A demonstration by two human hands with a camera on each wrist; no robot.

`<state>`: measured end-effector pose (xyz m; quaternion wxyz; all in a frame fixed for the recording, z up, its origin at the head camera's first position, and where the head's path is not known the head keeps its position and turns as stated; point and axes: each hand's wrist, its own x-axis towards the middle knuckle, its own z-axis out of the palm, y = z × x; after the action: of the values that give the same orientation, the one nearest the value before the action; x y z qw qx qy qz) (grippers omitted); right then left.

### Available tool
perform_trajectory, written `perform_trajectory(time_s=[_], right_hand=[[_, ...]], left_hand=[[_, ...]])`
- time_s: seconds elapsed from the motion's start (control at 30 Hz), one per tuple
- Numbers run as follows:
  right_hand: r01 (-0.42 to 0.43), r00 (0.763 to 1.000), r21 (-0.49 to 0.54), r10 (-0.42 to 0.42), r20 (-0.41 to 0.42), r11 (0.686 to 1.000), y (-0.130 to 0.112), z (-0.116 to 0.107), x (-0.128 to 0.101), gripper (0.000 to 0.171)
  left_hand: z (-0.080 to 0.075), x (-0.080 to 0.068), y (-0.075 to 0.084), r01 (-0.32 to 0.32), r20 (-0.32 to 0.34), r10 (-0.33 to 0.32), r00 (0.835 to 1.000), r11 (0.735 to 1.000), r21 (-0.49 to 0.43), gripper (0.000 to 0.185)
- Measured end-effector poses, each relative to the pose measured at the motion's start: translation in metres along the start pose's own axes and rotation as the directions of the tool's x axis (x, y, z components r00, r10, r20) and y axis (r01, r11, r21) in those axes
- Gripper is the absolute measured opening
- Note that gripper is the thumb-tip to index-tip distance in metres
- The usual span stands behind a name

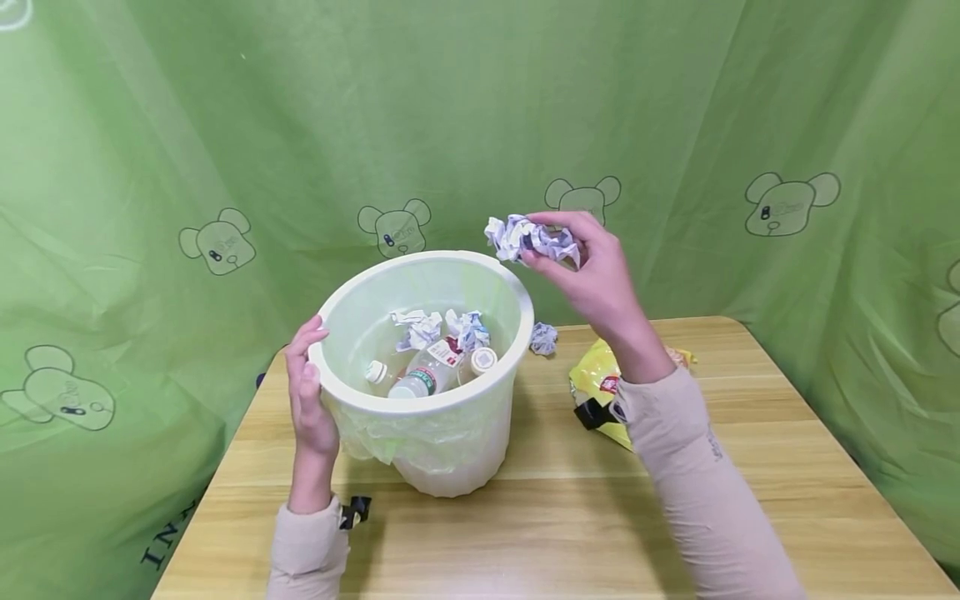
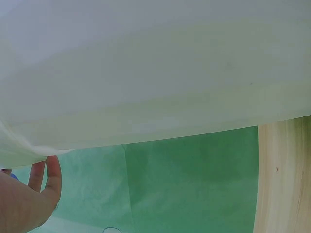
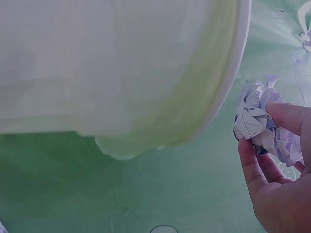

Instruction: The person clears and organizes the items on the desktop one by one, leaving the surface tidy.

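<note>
A white trash bin (image 1: pixel 465 450) with a thin pale-green liner (image 1: pixel 375 435) stands on the table. My left hand (image 1: pixel 309 387) holds its left rim, fingertips at the edge. In the left wrist view, two of that hand's fingers (image 2: pixel 53 174) reach up to the rim. Past the bin's right rim, my right hand (image 1: pixel 596 267) pinches crumpled paper (image 1: pixel 517 237) between thumb and fingers, raised above rim height. The right wrist view shows the same crumpled paper (image 3: pixel 255 119) beside the bin. Inside lie a plastic bottle (image 1: pixel 431 371), other capped bottles and two paper balls (image 1: pixel 420 331).
Behind the bin's right side, another paper ball (image 1: pixel 543 339) lies on the wooden table (image 1: pixel 570 533). A yellow snack bag (image 1: pixel 596 371) is partly hidden under my right forearm. A green curtain (image 1: pixel 480 108) with bear drawings hangs around the table.
</note>
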<state>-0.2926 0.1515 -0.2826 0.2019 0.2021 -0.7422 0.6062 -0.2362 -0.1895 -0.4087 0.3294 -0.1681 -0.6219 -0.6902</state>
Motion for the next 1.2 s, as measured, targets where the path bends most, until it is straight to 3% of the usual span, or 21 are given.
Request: perform_trajectory(time_s=[0.27,0.73,1.0,1.2], right_hand=[[0.028,0.999,0.055,-0.03,0.034,0.998,-0.009,0.016,0.004,0.046],[0.092,0.986,0.057,-0.099,0.131,0.994,-0.016,0.053,0.004,0.044],[0.144,0.969,0.001,-0.141,0.204,0.99,-0.016,0.07,0.002,0.043],[0.138,0.957,-0.065,-0.116,0.268,0.988,-0.016,0.07,0.001,0.043]], left_hand=[[-0.001,0.001,0.0,-0.004,0.004,0.003,1.0,1.0,0.006,0.05],[0.0,0.0,-0.001,0.001,0.002,-0.001,1.0,1.0,0.007,0.052],[0.001,-0.001,-0.001,-0.004,0.002,0.004,1.0,1.0,0.012,0.053],[0.001,-0.001,-0.001,-0.011,-0.005,0.011,1.0,1.0,0.013,0.052]])
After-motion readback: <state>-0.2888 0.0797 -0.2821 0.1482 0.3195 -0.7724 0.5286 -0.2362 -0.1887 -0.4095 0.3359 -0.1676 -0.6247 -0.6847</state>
